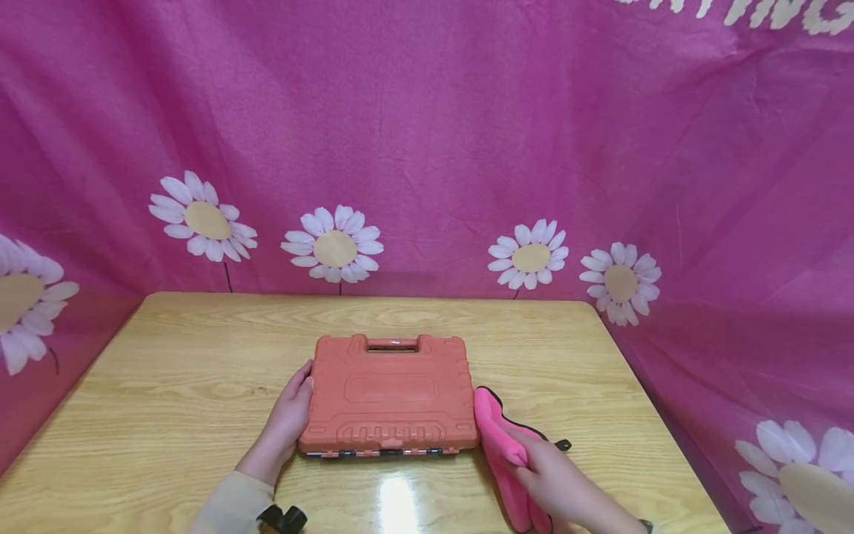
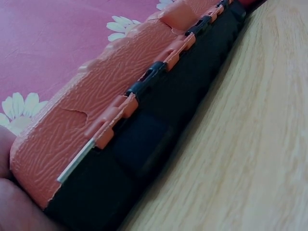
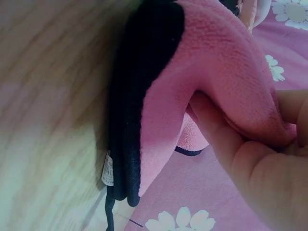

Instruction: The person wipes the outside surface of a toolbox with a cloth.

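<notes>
An orange-red plastic case with a black base lies closed on the wooden table, its handle on the far side and its hinges facing me. My left hand rests along the case's left side, fingers fairly straight against it. In the left wrist view, parts of two fingers touch the case's end. Right beside the case is a folded pink fleece piece with black edging; its exact kind is unclear. My right hand pinches a fold of it between thumb and fingers.
The wooden table extends around the case. A purple-pink curtain with printed daisies hangs behind it and along both sides. From the fleece piece dangle a black cord and a small white label.
</notes>
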Available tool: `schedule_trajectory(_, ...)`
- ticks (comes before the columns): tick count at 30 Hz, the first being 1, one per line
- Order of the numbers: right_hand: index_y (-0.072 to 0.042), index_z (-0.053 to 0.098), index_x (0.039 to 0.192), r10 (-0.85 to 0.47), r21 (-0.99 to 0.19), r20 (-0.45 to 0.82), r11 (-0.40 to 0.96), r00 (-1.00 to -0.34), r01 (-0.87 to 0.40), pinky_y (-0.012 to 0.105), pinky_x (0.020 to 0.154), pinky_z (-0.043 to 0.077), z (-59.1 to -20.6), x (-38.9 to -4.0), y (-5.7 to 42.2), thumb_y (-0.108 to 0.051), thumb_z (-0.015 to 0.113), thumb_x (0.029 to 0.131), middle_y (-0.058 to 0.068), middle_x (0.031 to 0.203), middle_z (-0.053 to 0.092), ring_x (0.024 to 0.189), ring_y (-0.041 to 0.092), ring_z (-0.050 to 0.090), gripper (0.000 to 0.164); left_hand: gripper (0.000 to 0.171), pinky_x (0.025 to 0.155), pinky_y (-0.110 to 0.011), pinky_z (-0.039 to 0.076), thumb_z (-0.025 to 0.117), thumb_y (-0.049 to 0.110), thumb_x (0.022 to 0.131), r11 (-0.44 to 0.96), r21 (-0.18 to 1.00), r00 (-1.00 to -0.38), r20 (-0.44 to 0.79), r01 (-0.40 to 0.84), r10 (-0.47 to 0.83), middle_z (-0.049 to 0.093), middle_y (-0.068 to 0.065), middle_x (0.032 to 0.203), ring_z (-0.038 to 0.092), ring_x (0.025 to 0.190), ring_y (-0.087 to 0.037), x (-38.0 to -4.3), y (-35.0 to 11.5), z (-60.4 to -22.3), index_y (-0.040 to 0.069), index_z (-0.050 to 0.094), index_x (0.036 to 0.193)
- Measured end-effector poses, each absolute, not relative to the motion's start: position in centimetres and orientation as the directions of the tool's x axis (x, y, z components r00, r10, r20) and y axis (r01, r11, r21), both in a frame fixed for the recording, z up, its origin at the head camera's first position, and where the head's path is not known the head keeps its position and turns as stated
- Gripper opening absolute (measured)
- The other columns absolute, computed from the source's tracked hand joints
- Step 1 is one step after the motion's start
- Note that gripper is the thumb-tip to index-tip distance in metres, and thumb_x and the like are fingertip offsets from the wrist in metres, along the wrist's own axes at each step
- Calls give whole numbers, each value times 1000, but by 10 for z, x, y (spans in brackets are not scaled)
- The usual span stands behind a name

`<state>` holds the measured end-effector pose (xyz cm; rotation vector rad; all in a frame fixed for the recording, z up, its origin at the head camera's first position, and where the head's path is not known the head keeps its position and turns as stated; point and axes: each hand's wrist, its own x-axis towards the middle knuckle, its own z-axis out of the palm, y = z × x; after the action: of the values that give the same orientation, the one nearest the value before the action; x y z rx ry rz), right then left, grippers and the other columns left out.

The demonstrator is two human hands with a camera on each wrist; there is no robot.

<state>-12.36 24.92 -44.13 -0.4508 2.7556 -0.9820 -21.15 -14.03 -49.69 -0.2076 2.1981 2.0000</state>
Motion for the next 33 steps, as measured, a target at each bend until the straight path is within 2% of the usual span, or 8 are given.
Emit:
schedule_trajectory(4, -14, 63, 106, -335, -646, -76, 734, -939, -210, 21, 77, 45, -441, -119, 249, -1, 64, 96, 2, 114, 62, 97, 10, 52, 17, 57, 130, -56, 11, 25, 24, 114, 88, 974, -978, -208, -207, 12, 9, -22, 172, 5, 160, -40, -212, -141, -498, 5, 10, 166)
schedule_trajectory(9, -17, 66, 112, -305, -692, -77, 702, -949, -170, 22, 99, 50, -443, -114, 248, -5, 62, 99, 1, 132, 66, 114, 7, 55, 17, 57, 129, -56, 10, 25, 22, 114, 91, 978, -981, -191, -188, 21, 9, -23, 172, 5, 159, -40, -211, -141, -497, 3, 10, 165)
schedule_trajectory(10, -17, 66, 112, -307, -702, -73, 692, -949, -170, 23, 101, 50, -444, -114, 247, -6, 62, 100, 0, 130, 66, 115, 8, 55, 17, 57, 129, -56, 10, 25, 22, 114, 92, 979, -982, -186, -183, 22, 9, -24, 172, 5, 159, -41, -211, -141, -497, 2, 10, 165)
schedule_trajectory(12, -16, 62, 102, -324, -729, -82, 664, -943, -165, 21, 94, 49, -445, -113, 246, -7, 60, 102, -2, 112, 66, 107, 8, 55, 9, 56, 129, -57, 10, 25, 22, 114, 96, 980, -984, -179, -176, 26, 9, -24, 171, 6, 159, -41, -211, -141, -498, 2, 10, 165)
schedule_trajectory(17, -15, 53, 90, -387, -760, -85, 621, -918, -192, 20, 76, 41, -447, -111, 242, -8, 58, 103, -7, 84, 49, 89, 5, 52, 15, 57, 129, -56, 10, 24, 23, 114, 96, 978, -982, -187, -183, 30, 8, -23, 172, 5, 159, -41, -211, -142, -499, 3, 10, 165)
schedule_trajectory(23, -16, 52, 86, -425, -742, -107, 636, -899, -212, 21, 71, 40, -448, -111, 230, -13, 58, 104, -9, 80, 46, 83, 3, 50, 19, 57, 129, -56, 9, 24, 23, 114, 92, 978, -981, -193, -190, 32, 8, -22, 172, 4, 159, -40, -212, -143, -500, 5, 9, 166)
schedule_trajectory(28, -18, 51, 85, -439, -744, -112, 631, -891, -218, 20, 72, 41, -449, -112, 219, -20, 58, 106, -11, 78, 48, 82, 2, 53, 22, 57, 130, -56, 10, 25, 24, 114, 90, 977, -980, -198, -194, 34, 8, -22, 172, 4, 160, -40, -212, -143, -500, 5, 9, 166)
schedule_trajectory(33, -19, 52, 87, -480, -724, -55, 623, -875, -296, 20, 73, 41, -451, -113, 211, -11, 59, 102, -13, 78, 44, 85, 2, 52, 19, 57, 129, -57, 10, 25, 24, 114, 90, 976, -979, -201, -197, 36, 8, -22, 172, 5, 159, -40, -213, -143, -499, 5, 9, 166)
